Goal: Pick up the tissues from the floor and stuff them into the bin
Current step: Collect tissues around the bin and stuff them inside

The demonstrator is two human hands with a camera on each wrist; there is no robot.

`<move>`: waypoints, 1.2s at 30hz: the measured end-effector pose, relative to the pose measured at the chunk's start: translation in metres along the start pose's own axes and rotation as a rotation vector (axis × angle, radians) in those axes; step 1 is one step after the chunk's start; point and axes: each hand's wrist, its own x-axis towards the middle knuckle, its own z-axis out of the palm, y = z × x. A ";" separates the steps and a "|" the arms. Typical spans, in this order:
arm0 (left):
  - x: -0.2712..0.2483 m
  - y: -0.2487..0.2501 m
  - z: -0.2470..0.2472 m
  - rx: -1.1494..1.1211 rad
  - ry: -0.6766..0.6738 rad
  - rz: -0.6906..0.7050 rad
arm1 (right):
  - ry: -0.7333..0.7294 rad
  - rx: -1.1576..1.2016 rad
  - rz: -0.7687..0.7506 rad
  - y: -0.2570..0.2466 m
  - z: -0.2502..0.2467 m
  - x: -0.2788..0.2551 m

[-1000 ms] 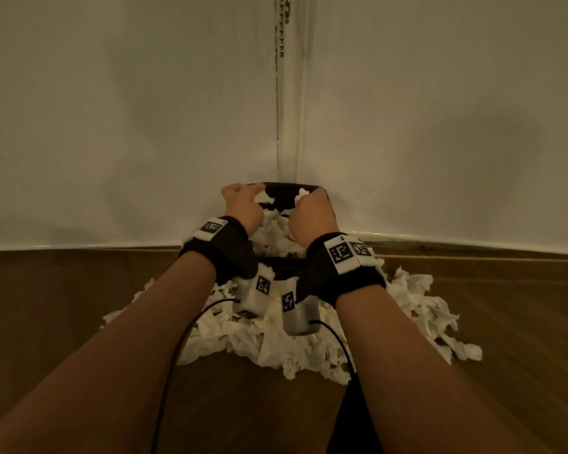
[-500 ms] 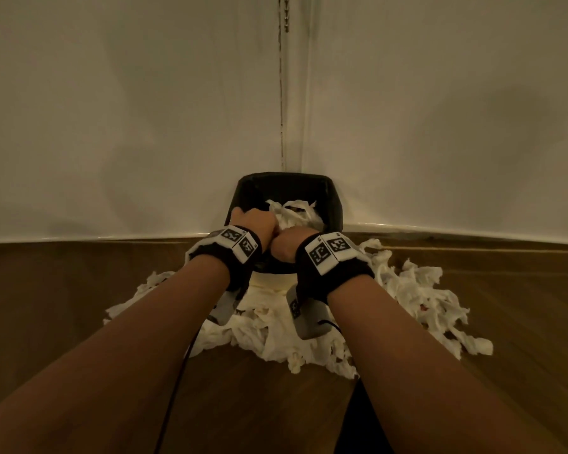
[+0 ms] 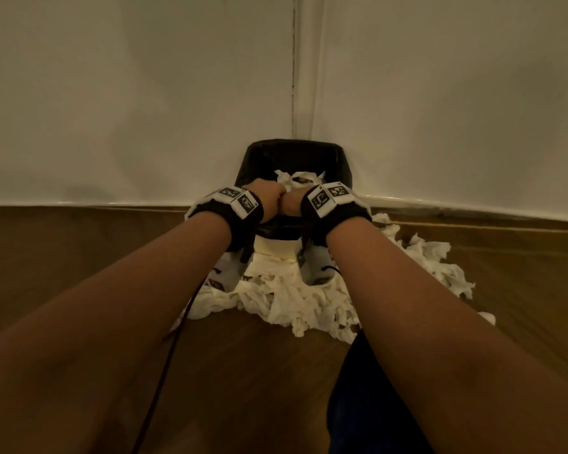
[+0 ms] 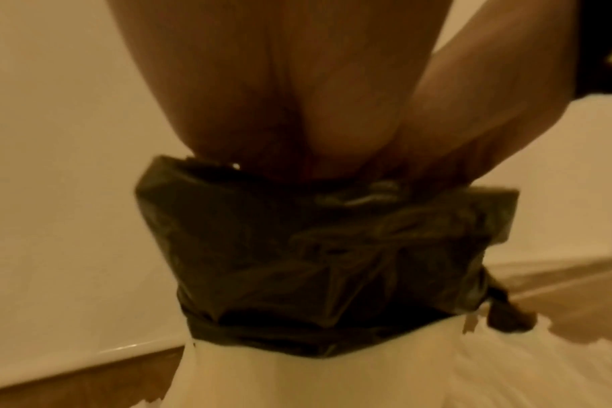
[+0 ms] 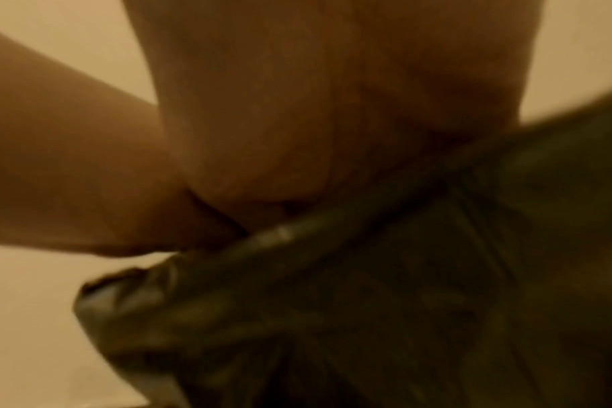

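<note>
White crumpled tissues [image 3: 297,183] now sit lower in the black-lined bin [image 3: 292,155]; left hand [image 3: 266,198] and right hand [image 3: 292,203] have drawn back to its near rim, fists curled, grip unclear; floor pile [image 3: 295,299] remains

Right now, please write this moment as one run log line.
left hand: in bin mouth, pressing tissues | right hand: same | floor pile: remains | phase: stuffing

Bin [image 3: 294,152] sat wedged in the wall corner [image 3: 304,77]; only the front was open, but tissues [image 3: 286,299] heaped on the floor [image 3: 63,257] blocked my approach.
</note>
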 end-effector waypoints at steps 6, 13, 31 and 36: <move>-0.059 -0.050 -0.003 -0.536 0.571 -0.024 | 0.184 0.137 0.122 -0.026 -0.031 -0.020; -0.117 -0.139 0.036 -0.601 0.675 -0.255 | 0.447 0.170 -0.155 -0.095 -0.031 -0.054; -0.152 -0.184 0.234 -0.361 -0.104 -0.527 | -0.303 -0.369 -0.410 -0.180 0.107 0.020; -0.158 -0.189 0.240 -0.527 0.121 -0.557 | -0.295 -0.449 -0.420 -0.186 0.119 0.027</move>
